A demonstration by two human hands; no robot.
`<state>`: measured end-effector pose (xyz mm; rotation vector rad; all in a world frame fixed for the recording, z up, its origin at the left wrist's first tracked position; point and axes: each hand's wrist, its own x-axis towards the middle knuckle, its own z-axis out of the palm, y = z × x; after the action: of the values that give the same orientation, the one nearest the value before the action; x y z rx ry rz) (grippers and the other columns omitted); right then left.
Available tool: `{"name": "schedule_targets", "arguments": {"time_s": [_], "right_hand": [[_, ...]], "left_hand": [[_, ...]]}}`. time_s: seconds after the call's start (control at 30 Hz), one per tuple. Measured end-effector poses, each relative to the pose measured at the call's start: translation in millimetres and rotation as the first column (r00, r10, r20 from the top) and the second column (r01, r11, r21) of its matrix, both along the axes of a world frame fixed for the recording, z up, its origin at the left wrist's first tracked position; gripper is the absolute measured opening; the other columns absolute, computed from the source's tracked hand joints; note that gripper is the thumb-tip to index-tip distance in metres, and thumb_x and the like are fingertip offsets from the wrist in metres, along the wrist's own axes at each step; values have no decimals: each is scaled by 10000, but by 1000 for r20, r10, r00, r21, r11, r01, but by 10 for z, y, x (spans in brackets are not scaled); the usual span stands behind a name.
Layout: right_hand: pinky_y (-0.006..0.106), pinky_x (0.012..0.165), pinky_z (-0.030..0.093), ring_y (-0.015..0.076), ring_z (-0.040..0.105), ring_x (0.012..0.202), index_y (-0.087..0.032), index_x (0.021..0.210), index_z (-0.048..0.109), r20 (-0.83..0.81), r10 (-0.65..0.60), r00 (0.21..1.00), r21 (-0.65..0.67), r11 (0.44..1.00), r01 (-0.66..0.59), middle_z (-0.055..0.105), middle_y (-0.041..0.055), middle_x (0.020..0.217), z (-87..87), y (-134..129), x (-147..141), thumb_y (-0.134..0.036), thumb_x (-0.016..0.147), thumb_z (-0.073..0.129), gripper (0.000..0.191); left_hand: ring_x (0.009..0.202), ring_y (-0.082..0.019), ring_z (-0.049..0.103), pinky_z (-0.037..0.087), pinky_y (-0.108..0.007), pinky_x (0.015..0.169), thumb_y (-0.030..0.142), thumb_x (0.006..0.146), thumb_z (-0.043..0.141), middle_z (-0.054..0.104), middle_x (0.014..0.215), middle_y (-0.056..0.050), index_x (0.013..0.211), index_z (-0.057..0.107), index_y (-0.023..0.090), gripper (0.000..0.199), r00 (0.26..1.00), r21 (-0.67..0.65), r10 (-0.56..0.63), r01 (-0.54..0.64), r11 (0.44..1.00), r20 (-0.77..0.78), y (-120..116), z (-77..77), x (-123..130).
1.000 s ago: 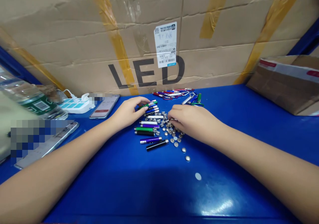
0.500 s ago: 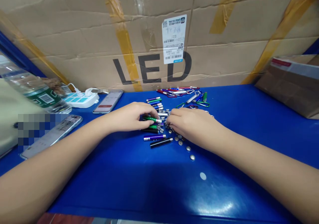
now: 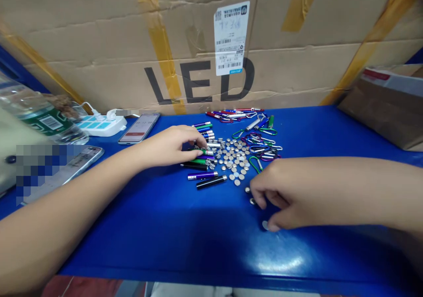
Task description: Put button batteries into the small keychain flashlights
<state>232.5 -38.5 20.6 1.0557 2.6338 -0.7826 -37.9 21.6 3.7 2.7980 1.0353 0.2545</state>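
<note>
My right hand (image 3: 291, 195) is out at the near right of the heap, fingers curled downward, with my thumb tip (image 3: 272, 228) against a stray metal disc (image 3: 265, 225) on the blue table (image 3: 158, 244). I can't tell whether that disc is pinched. Two more discs (image 3: 247, 190) lie just beside my fingers. My left hand (image 3: 172, 147) is the one nearer the small metal tubes (image 3: 207, 176), which lie mostly crosswise in front of me; its fingers curl over their ends, and I can't tell if they grip one. Earlier my right hand covered the heap of discs (image 3: 234, 158); now it has moved off, baring that heap and the carabiners (image 3: 262, 149) behind it.
</note>
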Motion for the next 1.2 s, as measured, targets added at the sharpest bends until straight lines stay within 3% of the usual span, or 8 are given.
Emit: {"name": "schedule_targets", "arguments": {"time_s": [0.13,0.3,0.5,0.77,1.0,1.2], "right_hand": [[235,429,333,137,555,524,-247,738,687,191,-55,980,22,998,52,644,-11,646,3,-61,-155,-227,712,679,33],[246,503,363,157,574,611,-224,838,689,205,-44,978,-23,998,50,659,14,757,56,-16,-190,-273,727,643,130],[253,505,338,155,555,603,-214,846,668,240,-64,969,40,998,56,643,12,754,62,58,-174,-318,744,648,147],[247,501,322,144,521,587,-213,841,637,105,-70,992,119,991,57,635,9,749,-45,214,-85,-420,771,619,219],[242,538,333,136,527,609,-199,862,656,52,-28,998,145,989,20,653,12,770,-19,185,-123,-205,761,596,118],[245,544,338,144,538,642,-202,875,664,28,-10,1000,155,988,6,657,16,790,2,200,-67,-217,786,571,130]], "left_hand": [[909,-156,601,446,-289,848,316,890,510,660,979,-36,981,656,194,211,999,54,-2,0,999,37,1,-11,15],[912,-154,598,437,-284,850,305,899,524,668,952,-27,958,659,189,187,993,123,-49,36,992,105,-74,1,83],[868,-135,607,431,-271,833,228,897,539,685,907,-16,939,653,175,132,974,135,-178,159,978,142,-238,-12,240],[865,-129,608,418,-270,826,203,905,536,690,919,-8,968,650,183,131,955,73,-257,248,966,149,-380,-82,357],[968,-148,588,398,-280,864,217,915,531,690,1032,-12,1052,642,203,177,938,78,-329,322,943,106,-580,-223,531],[937,-168,589,378,-312,757,214,946,449,676,1121,-18,1060,646,203,228,922,164,-385,385,908,-30,-669,-262,583]]}}
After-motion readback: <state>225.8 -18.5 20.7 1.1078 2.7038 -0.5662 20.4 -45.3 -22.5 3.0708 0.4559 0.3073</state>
